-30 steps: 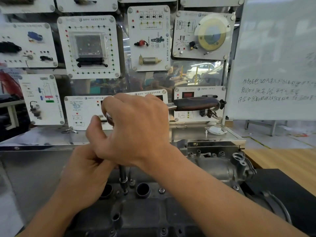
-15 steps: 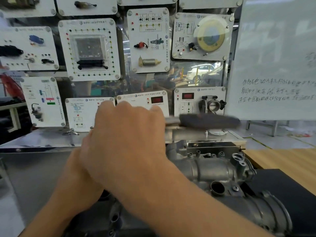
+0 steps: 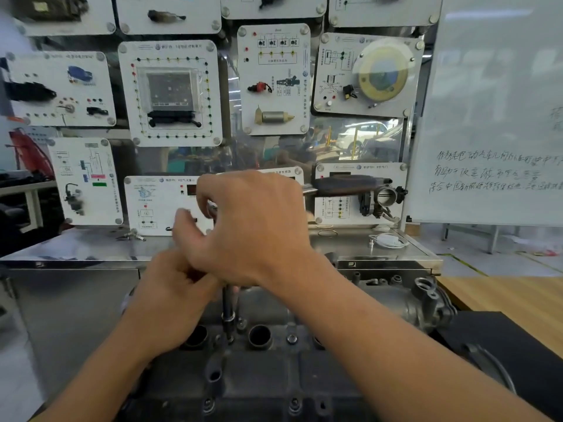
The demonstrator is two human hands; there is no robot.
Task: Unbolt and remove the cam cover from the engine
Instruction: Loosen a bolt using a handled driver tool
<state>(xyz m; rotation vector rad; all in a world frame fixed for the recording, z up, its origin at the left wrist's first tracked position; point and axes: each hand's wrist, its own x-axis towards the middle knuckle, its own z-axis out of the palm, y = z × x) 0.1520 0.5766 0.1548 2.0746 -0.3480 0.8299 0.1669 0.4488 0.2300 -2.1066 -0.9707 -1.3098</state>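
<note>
Step, head view: unbolting; extension [image 3: 228, 312] stands on the cam cover [image 3: 274, 379], lower centre.
Right grip [image 3: 253, 226]: closed round the ratchet [image 3: 350, 184] head, frame centre.
Left grip [image 3: 173, 296]: just beneath, at the extension's top; fingers hidden, cannot tell.
Next: likely another ratchet swing, tool kept square.

The wooden table [image 3: 499, 295] carries a black mat [image 3: 493, 336] beneath the engine's [image 3: 396, 303] right end, while the steel ledge [image 3: 76, 248] behind holds a small metal part [image 3: 131, 236], a thin ring [image 3: 327, 233] and a white corded piece [image 3: 387, 240].
</note>
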